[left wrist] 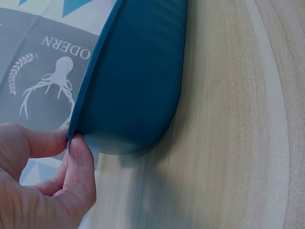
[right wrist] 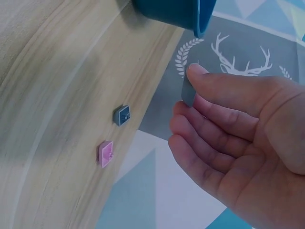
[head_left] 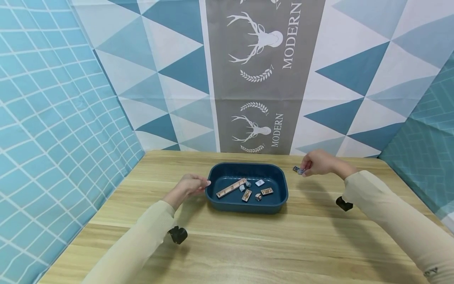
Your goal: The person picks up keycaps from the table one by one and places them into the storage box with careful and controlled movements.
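Note:
A dark blue rectangular bin sits on the table, holding a long tan strip and several small tiles and blocks. My left hand pinches the bin's left rim between thumb and fingers; the left wrist view shows the bin's outer wall beside it. To the right of the bin, my right hand pinches a small flat grey tile by its edge. Below that hand, a small dark blue-grey piece and a pink piece lie on the table. The tile's face markings cannot be made out.
The wood-grain table ends against a patterned backdrop with triangles and deer heads. A blue tiled sheet hangs on the left, a teal one on the right. Black clips hang at both cuffs.

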`<state>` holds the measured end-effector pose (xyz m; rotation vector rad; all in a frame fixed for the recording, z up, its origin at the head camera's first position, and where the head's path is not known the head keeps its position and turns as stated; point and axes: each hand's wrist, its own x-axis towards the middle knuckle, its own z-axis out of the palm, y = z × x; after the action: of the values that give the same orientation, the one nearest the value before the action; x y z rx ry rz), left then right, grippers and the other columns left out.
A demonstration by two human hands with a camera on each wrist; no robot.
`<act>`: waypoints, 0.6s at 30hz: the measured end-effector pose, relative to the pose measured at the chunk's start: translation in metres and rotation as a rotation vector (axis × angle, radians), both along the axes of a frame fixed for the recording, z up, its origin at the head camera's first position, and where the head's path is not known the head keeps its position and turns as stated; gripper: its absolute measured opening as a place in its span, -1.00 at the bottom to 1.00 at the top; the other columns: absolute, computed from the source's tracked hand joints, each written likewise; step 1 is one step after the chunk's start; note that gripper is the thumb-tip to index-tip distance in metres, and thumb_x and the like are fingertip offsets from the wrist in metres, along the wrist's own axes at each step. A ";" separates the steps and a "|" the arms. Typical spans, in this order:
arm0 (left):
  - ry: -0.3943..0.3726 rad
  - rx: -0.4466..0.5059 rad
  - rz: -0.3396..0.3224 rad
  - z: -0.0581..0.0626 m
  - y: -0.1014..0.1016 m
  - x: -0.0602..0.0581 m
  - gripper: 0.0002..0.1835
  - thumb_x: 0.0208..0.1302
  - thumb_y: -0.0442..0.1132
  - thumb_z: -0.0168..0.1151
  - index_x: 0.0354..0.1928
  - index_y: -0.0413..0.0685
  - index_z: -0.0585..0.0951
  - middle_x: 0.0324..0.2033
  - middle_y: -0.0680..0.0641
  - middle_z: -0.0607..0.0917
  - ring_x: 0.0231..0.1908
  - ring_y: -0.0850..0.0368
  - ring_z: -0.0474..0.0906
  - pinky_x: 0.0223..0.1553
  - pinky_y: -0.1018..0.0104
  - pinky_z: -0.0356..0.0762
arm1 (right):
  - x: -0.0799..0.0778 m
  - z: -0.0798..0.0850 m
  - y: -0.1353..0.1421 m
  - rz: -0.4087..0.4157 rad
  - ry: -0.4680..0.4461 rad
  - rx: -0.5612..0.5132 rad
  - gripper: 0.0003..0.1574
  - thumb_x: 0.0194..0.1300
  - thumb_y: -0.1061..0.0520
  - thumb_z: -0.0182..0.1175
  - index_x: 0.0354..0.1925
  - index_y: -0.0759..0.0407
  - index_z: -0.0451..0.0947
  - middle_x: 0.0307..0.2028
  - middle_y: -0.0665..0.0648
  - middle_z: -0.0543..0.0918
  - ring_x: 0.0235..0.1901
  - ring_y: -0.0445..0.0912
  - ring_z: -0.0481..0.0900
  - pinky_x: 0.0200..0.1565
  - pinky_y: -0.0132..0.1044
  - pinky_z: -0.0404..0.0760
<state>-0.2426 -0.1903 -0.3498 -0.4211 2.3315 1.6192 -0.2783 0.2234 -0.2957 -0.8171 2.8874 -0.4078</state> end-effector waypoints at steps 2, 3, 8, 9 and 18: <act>0.000 -0.001 -0.002 0.000 0.000 0.000 -0.65 0.30 -0.31 0.21 0.09 -0.31 0.53 -0.05 -0.13 0.55 -0.21 0.20 0.54 -0.02 0.36 0.66 | 0.000 0.001 -0.001 0.003 0.004 0.002 -0.86 0.10 0.20 0.38 -0.37 0.25 0.64 -0.45 0.05 0.68 -0.44 -0.20 0.53 -0.34 -0.33 0.58; 0.000 -0.002 -0.002 -0.001 0.000 0.000 -0.65 0.31 -0.30 0.21 0.09 -0.31 0.53 -0.05 -0.13 0.55 -0.20 0.20 0.54 -0.01 0.35 0.66 | 0.000 0.001 -0.001 0.003 0.004 0.002 -0.87 0.10 0.20 0.38 -0.37 0.25 0.64 -0.45 0.05 0.68 -0.43 -0.20 0.53 -0.33 -0.33 0.58; -0.002 -0.003 -0.004 0.000 0.000 0.000 -0.65 0.31 -0.30 0.21 0.09 -0.31 0.52 -0.07 -0.12 0.55 -0.22 0.21 0.54 0.01 0.34 0.65 | 0.002 0.004 -0.003 0.013 -0.017 -0.023 -0.87 0.11 0.24 0.36 -0.36 0.29 0.63 -0.44 0.09 0.68 -0.43 -0.18 0.55 -0.31 -0.30 0.61; -0.004 -0.003 -0.004 0.000 0.000 0.000 -0.65 0.31 -0.31 0.21 0.09 -0.31 0.52 -0.08 -0.11 0.55 -0.23 0.21 0.54 0.00 0.34 0.65 | 0.002 0.005 -0.004 0.010 -0.021 -0.026 -0.88 0.11 0.25 0.36 -0.35 0.29 0.63 -0.43 0.09 0.68 -0.42 -0.18 0.54 -0.31 -0.30 0.62; -0.007 -0.007 -0.006 0.003 0.001 0.001 -0.66 0.31 -0.31 0.20 0.09 -0.31 0.52 -0.07 -0.13 0.56 -0.21 0.18 0.53 0.04 0.31 0.64 | 0.002 0.009 -0.011 0.035 -0.004 -0.011 -0.88 0.11 0.22 0.37 -0.35 0.26 0.65 -0.43 0.06 0.70 -0.42 -0.20 0.56 -0.30 -0.30 0.64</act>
<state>-0.2421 -0.1897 -0.3471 -0.4198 2.3312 1.6047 -0.2760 0.2120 -0.2868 -0.8659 2.8657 -0.4220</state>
